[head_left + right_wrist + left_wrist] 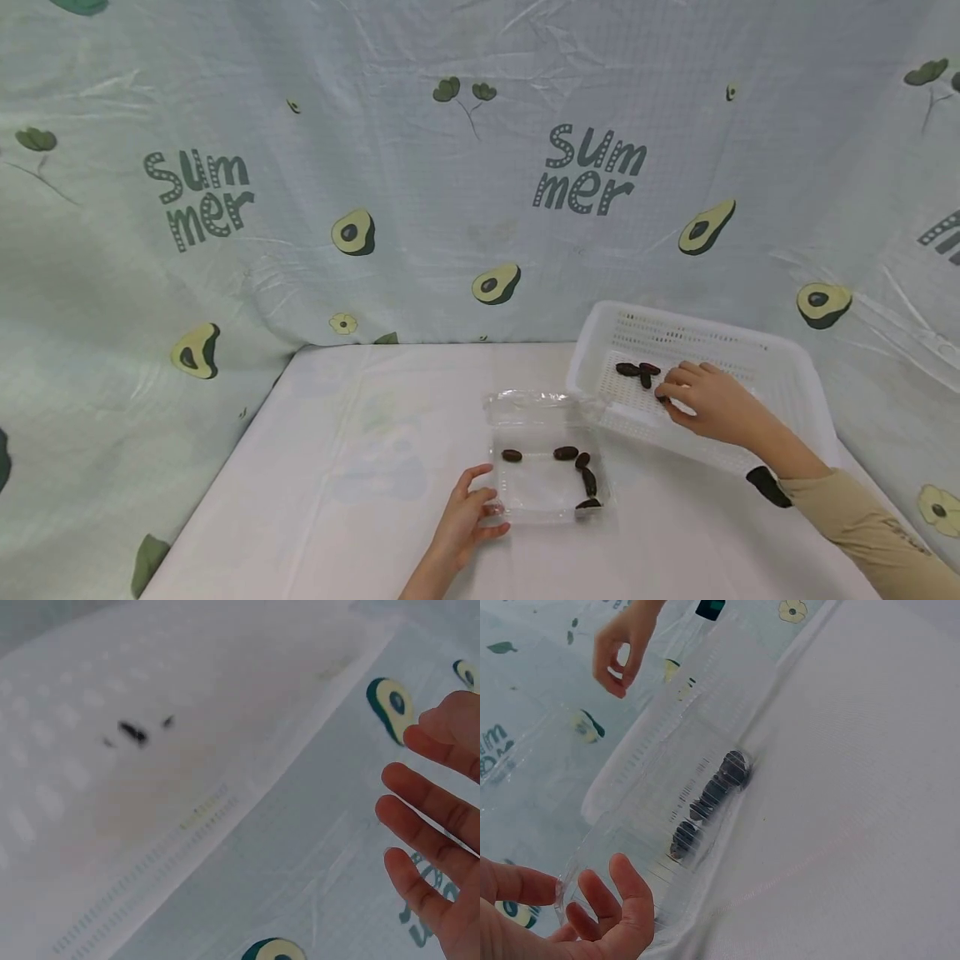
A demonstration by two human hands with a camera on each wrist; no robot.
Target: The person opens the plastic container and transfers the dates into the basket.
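My left hand [467, 518] is at the left side of a clear plastic box [536, 487], its thumb and fingers gripping the wall. In the left wrist view the fingers [626, 900] curl at the box's edge. Several dark brown dates [566, 453] lie inside, mostly along the right side. My right hand [708, 404] is over a white basket [795, 375], pinching a dark date [662, 399] between thumb and fingertips. Beside it a few more dates [628, 368] lie on the basket floor. The right wrist view shows the right hand [442, 817] without the date visible.
The white perforated basket stands at the table's back right, close to the box's raised clear lid [540, 407]. A white cover lies over the table [360, 500]. Behind hangs a printed avocado curtain [420, 208]. A black band [768, 487] sits at the right wrist.
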